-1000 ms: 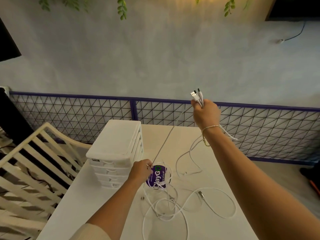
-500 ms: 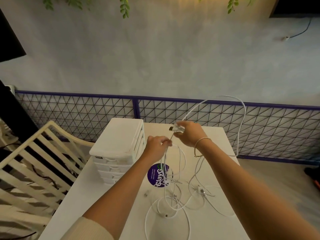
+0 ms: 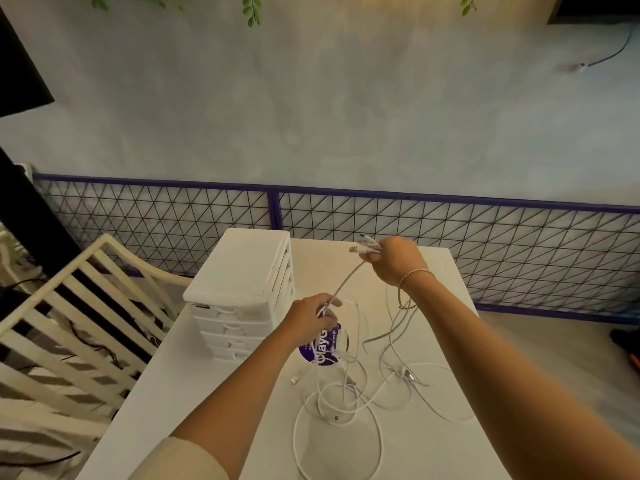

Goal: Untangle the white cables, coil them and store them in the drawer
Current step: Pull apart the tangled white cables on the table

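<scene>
Head view:
Right hand [image 3: 394, 259]: raised over the table [image 3: 207, 403], clenched on the plug ends [image 3: 363, 247]; likely gathers them so the strands hang and separate.
Left hand [image 3: 308, 318]: lower, pinching one strand of the cables [image 3: 346, 393], probably to run it free.
Cables: mostly a loose tangle on the table, over a purple sticker [image 3: 325, 351].
Drawers [image 3: 242, 299]: just left of the hands, all shut; storing not yet begun.

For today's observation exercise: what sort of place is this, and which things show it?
Probably a café or a casual indoor seating area, though I can't be sure: a small white table with a purple branded sticker, a slatted white chair, and a purple-framed wire-mesh railing.
</scene>
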